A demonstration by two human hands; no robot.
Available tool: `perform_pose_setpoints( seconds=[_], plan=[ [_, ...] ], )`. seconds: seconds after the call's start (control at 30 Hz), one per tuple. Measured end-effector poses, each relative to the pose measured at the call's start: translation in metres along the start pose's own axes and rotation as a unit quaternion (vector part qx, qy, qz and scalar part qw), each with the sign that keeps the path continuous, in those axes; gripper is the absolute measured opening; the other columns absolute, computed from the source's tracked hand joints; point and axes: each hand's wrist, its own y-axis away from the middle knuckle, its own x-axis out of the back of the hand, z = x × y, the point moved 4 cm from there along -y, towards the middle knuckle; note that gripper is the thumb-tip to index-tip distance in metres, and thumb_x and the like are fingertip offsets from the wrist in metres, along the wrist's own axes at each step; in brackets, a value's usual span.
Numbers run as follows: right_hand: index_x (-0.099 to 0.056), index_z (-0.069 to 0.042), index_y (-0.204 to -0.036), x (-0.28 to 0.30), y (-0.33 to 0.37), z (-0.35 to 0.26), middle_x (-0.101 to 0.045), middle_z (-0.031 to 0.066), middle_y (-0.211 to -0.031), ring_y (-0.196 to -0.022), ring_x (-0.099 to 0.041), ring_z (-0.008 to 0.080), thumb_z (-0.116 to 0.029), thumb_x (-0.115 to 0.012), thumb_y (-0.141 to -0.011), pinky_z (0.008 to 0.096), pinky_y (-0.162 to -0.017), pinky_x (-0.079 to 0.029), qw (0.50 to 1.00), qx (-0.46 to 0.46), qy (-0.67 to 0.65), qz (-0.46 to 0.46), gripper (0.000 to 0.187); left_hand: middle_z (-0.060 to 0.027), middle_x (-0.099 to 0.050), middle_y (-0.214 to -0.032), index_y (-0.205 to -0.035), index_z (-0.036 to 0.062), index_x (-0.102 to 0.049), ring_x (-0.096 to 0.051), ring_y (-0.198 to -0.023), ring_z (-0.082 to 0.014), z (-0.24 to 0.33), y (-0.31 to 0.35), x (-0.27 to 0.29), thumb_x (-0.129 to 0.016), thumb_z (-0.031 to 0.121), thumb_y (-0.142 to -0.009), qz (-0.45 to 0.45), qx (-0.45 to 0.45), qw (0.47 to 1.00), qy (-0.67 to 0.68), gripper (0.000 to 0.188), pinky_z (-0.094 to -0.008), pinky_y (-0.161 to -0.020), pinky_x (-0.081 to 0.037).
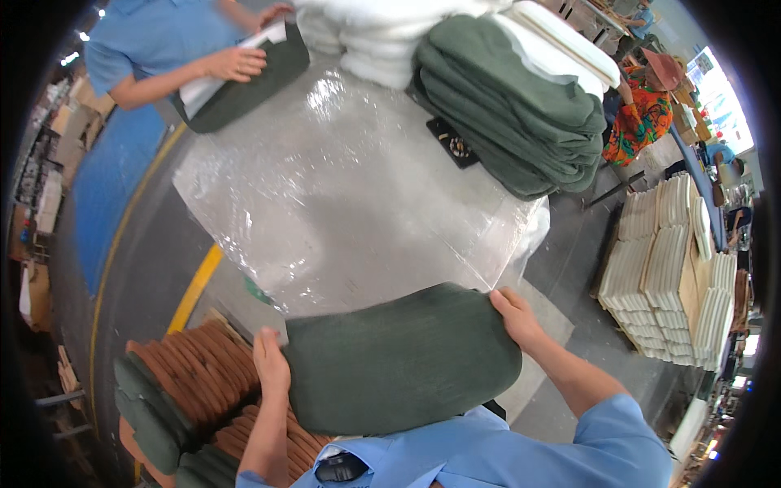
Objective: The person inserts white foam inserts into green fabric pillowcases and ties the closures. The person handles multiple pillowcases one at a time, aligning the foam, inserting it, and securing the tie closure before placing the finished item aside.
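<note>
A dark green cushion [403,358] with rounded corners is held up in front of my chest, at the near edge of the table. My left hand [272,362] grips its left end, the fingers partly out of sight behind it. At the upper right corner my right hand [518,319] holds on, thumb on the near side. Beyond the cushion lies the table [350,187], wrapped in clear plastic film. A pile of dark green fabric pieces [512,114] rests on its far right part, beside white pads [557,45]. A small black patterned item [452,143] lies next to the pile.
Across the table at the left, a co-worker's hand [236,63] rests on a green cover with white padding in it. Brown and green cushions [195,366] are stacked low at my left. White pads [667,268] stand piled on the right. Another person [643,114] is farther back.
</note>
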Motion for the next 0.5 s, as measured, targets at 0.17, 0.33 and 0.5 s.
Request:
perform_pose_setpoints(
  seconds=[0.17, 0.33, 0.5],
  plan=[
    [-0.050, -0.006, -0.144, -0.005, 0.105, -0.018, -0.060, 0.0068, -0.129, -0.124, -0.058, 0.0209, -0.047, -0.093, -0.080, 0.0376, -0.109, -0.046, 0.945, 0.253, -0.199, -0.064, 0.087, -0.0134, -0.070, -0.099, -0.114, -0.0010, -0.067, -0.064, -0.095, -0.0249, 0.152, -0.101, -0.032, -0.041, 0.044, -0.116, 0.081, -0.220, 0.969, 0.079, 0.052, -0.0370, -0.088, -0.050],
    [-0.039, -0.003, -0.157, -0.054, 0.146, 0.002, -0.051, 0.0236, -0.147, -0.139, -0.053, 0.0365, -0.020, -0.098, -0.075, 0.0443, -0.117, -0.042, 0.858, 0.504, 0.090, 0.033, 0.103, -0.0141, -0.071, -0.087, -0.105, 0.0057, -0.066, -0.067, -0.075, -0.0234, 0.242, -0.140, -0.145, -0.040, 0.058, -0.113, -0.115, -0.107, 0.839, 0.522, 0.059, -0.0364, -0.070, -0.055],
    [-0.050, -0.005, -0.149, -0.079, 0.135, 0.006, -0.046, 0.0264, -0.159, -0.146, -0.049, 0.0395, -0.021, -0.087, -0.089, 0.0478, -0.120, -0.041, 0.881, 0.468, 0.047, -0.058, 0.072, -0.0178, -0.075, -0.095, -0.115, 0.0076, -0.065, -0.070, -0.074, -0.0263, 0.242, -0.149, -0.217, -0.034, 0.062, -0.113, -0.180, -0.075, 0.800, 0.567, 0.062, -0.0386, -0.068, -0.060]
  ],
)
